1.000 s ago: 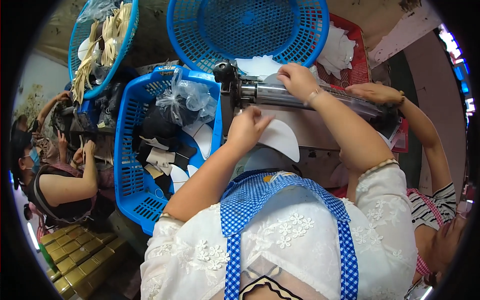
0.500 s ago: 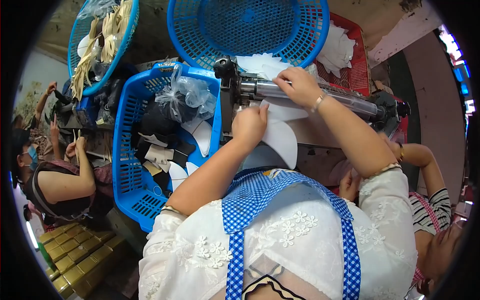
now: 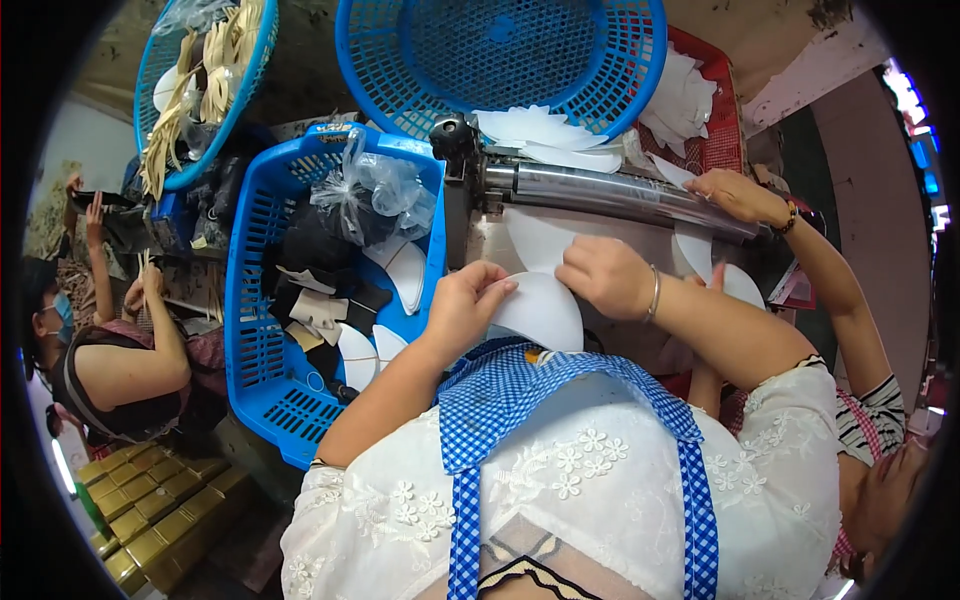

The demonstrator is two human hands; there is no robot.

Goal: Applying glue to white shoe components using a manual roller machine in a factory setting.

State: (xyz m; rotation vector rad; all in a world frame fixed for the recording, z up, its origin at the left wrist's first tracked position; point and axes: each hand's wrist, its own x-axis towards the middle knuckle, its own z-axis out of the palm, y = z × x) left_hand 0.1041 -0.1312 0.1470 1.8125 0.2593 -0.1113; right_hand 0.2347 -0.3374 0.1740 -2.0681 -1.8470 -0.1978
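Observation:
My left hand [image 3: 462,308] pinches the left edge of several curved white sheet pieces [image 3: 545,312], held low in front of my apron. My right hand [image 3: 608,278] is closed, its fingertips at the top edge of those pieces and by another white piece [image 3: 538,238]. That other piece lies flat on the plate in front of a shiny metal roller [image 3: 620,195]. Whether my right fingers grip the piece on the plate or one from the bunch is hard to tell. Behind the roller rests a fanned pile of white pieces [image 3: 540,132].
Right of me, a co-worker's hand [image 3: 740,195] reaches over the roller's right end, by a white piece. A blue basket [image 3: 262,330] with dark scraps and plastic bags stands left. A round blue basket [image 3: 360,85] and red basket [image 3: 728,110] stand behind; another person sits far left.
My right hand has drawn back from behind the roller to the bunched pieces. My left hand has moved down and left with them. The co-worker's hand has reached over the roller.

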